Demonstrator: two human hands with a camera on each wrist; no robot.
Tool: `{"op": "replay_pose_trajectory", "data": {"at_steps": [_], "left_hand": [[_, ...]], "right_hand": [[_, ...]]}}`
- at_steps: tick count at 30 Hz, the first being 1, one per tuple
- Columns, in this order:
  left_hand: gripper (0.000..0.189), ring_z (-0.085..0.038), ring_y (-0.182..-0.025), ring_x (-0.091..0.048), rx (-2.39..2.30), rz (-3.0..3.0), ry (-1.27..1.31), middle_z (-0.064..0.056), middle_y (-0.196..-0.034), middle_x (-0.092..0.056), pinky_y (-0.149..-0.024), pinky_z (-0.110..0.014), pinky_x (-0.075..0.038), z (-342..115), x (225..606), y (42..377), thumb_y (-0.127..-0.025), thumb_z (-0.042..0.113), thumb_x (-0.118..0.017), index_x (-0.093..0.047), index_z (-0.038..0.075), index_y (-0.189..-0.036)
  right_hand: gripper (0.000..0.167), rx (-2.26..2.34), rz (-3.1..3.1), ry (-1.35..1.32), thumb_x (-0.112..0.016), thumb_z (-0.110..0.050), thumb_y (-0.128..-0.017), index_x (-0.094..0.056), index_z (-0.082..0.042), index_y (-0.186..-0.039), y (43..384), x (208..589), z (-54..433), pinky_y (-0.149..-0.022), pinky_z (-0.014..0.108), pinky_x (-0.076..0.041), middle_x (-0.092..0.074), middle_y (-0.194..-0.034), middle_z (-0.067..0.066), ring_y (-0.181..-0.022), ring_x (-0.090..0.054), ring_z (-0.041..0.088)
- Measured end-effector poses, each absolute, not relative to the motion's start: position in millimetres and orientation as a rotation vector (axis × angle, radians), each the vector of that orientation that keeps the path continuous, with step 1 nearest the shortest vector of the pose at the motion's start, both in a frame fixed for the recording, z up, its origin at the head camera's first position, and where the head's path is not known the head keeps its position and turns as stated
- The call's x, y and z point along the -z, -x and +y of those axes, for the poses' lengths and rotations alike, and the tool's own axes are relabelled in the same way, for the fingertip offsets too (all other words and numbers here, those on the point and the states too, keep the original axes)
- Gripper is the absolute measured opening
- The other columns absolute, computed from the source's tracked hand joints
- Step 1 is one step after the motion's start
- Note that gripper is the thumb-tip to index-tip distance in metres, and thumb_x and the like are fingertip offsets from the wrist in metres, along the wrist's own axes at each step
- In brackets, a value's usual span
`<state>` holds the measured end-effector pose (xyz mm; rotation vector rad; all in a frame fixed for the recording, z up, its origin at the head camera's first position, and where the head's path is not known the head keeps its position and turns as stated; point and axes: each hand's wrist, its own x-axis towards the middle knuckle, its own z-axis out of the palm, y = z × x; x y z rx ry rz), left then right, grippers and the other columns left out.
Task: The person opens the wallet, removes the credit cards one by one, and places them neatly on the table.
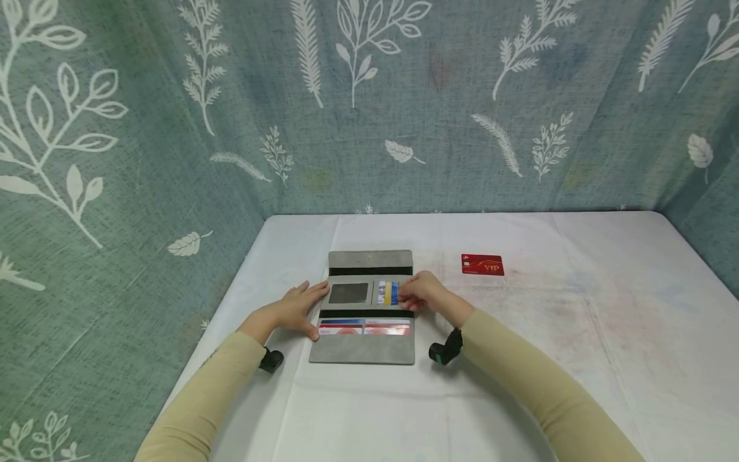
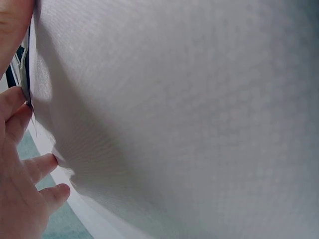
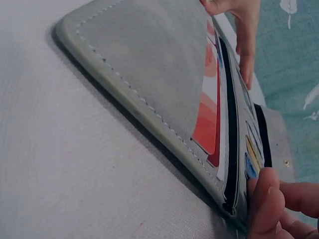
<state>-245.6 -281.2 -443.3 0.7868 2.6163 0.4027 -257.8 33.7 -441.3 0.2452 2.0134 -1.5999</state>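
Observation:
A grey wallet [image 1: 362, 351] lies unfolded on the white table. My left hand [image 1: 297, 311] rests with spread fingers along its left edge, the thumb near the lower row of cards. In the left wrist view the left hand's fingers [image 2: 30, 169] touch the cloth and the wallet's edge. My right hand [image 1: 424, 292] holds the wallet's right edge between thumb and curled fingers, beside the blue card [image 3: 250, 167] in the upper pocket; its fingertips partly hide that spot. Red-and-white cards [image 1: 388, 327] stick out of the lower pockets.
A red VIP card [image 1: 482, 264] lies flat on the table [image 1: 548, 385], right of the wallet. Beyond the table's far edge hangs a green leaf-patterned curtain [image 1: 369, 167]. A dark window pocket [image 1: 348, 293] sits in the wallet's upper left panel.

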Motion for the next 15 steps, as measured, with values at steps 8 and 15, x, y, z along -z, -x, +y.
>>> {"op": "replay_pose_trajectory", "data": {"at_steps": [8, 15], "left_hand": [[0.115, -0.050, -0.134, -0.006, -0.269, 2.640, -0.743, -0.014, -0.152, -0.014, -0.105, -0.063, -0.009, -278.2, 445.3, 247.4, -0.056, 0.052, -0.077, -0.022, 0.003, -0.145], [0.115, -0.050, -0.134, -0.006, -0.280, 2.636, -0.751, -0.015, -0.152, -0.014, -0.104, -0.063, -0.009, -276.8, 441.5, 245.3, -0.056, 0.051, -0.077, -0.022, 0.002, -0.145]], "right_hand": [[0.018, 1.590, 1.908, -0.267, -0.057, -0.009, -0.089, -0.062, 0.005, -0.098, 262.8, 443.8, 32.9, -0.043, 0.018, -0.044, -0.064, -0.064, 0.004, -0.045, -0.054, 0.008], [0.018, 1.619, 1.860, -0.313, -0.057, -0.010, -0.089, -0.062, 0.005, -0.098, 264.5, 447.0, 31.7, -0.044, 0.018, -0.044, -0.062, -0.062, 0.002, -0.045, -0.052, 0.008]]}}
